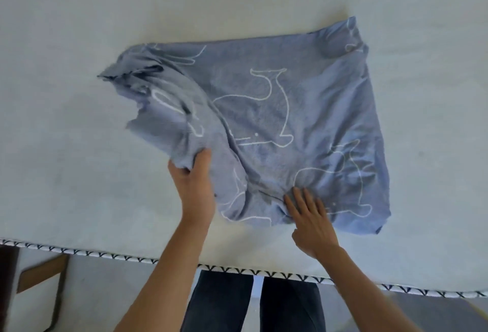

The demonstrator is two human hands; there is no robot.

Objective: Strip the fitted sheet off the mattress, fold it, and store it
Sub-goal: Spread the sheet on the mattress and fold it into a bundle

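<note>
The blue fitted sheet (266,109), printed with white animal outlines, lies partly folded on the bare white mattress (79,27). Its right half is flat and roughly square; its left side is bunched, with a ruffled elastic corner sticking out at the far left. My left hand (194,181) grips a fold of the sheet at its near-left edge, thumb on top of the fabric. My right hand (309,215) lies with straight fingers pressed on the sheet's near edge, where the cloth wrinkles.
The mattress's near edge carries a black-and-white patterned piping (105,254) running across the view. Below it are my dark trousers (250,302) and, at lower left, a wooden frame piece (42,273) on the floor side.
</note>
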